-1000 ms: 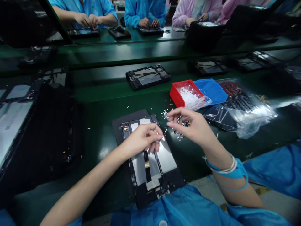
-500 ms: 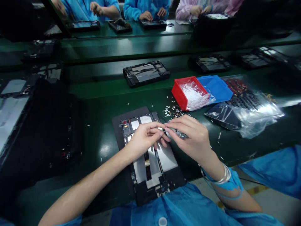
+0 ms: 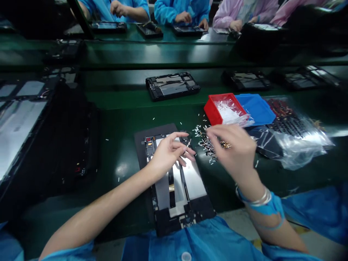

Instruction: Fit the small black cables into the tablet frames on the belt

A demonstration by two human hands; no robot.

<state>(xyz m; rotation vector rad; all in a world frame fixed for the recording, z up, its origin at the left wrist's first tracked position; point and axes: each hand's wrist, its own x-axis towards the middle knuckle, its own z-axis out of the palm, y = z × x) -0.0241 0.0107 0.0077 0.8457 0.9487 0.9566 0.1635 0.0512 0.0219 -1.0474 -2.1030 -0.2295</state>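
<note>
An opened tablet (image 3: 176, 181) lies back-up on a dark mat at the near edge of the green bench (image 3: 122, 119). My left hand (image 3: 168, 154) hovers over its upper part with loosely fanned fingers. A small white strip (image 3: 188, 143) sticks out between the fingertips. My right hand (image 3: 235, 152) is to the right, blurred by motion, with its fingers curled down over a scatter of small white strips and tiny parts (image 3: 205, 143) on the bench. What the right fingers hold, if anything, is hidden.
A red bin (image 3: 214, 112) of white strips and a blue bin (image 3: 257, 108) stand beyond the scatter, next to plastic bags of parts (image 3: 293, 134). Another opened tablet (image 3: 172, 85) lies further back. Dark stacked trays (image 3: 49, 137) stand at the left. Other people work across the bench.
My hands met over the tablet half a second ago and have parted. The right hand has swung right to the scattered parts and the left hand's fingers have spread.
</note>
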